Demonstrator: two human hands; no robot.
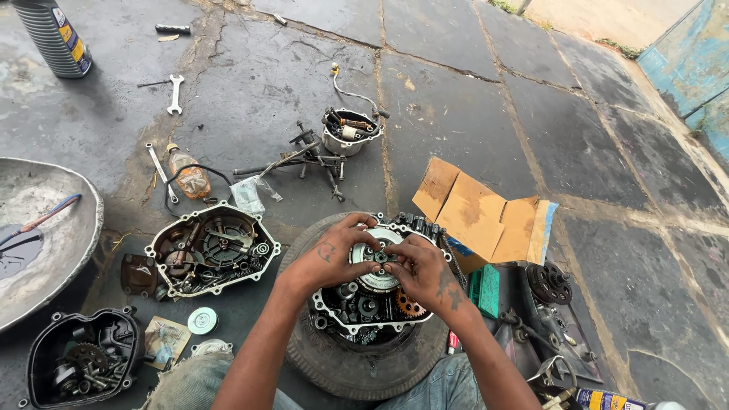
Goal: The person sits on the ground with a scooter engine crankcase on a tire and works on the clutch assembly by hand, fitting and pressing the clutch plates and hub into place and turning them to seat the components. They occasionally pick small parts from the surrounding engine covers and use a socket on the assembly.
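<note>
Both forearms rising from the bottom edge over denim-clad knees, converging above an engine crankcase (363, 304) laid on an old tyre (364, 364) on the stone floor (456, 114). Left hand (330, 254) arched, wrist bent, fingers curled down onto the rim of a round silver clutch assembly (376, 269) at the top of the case, thumb tucked beneath; partly closed, pressing rather than gripping anything free. Right hand (421, 266) mirrored, fingertips pinched together at the hub of the same clutch, touching the left fingers; whether a small part sits between those fingertips impossible to tell. An orange gear (410, 305) just below the right wrist. Most of the clutch hidden under the fingers; lower half of the tyre cut off by the frame edge. To the left, a black cover full of loose bolts (83, 364), a small round cap (203, 320), then an opened engine side cover (213, 249). To the right, a torn cardboard box (482, 216) and a green packet (486, 290), dark parts beyond partly cut off. Farther left, a metal basin (45, 235) cropped by the edge. Farther out, a small bottle (190, 176), a tangle of shafts (307, 156), a round housing with wires (349, 130), a spanner (175, 93), and a grey ribbed canister (55, 38), its top out of view.
</note>
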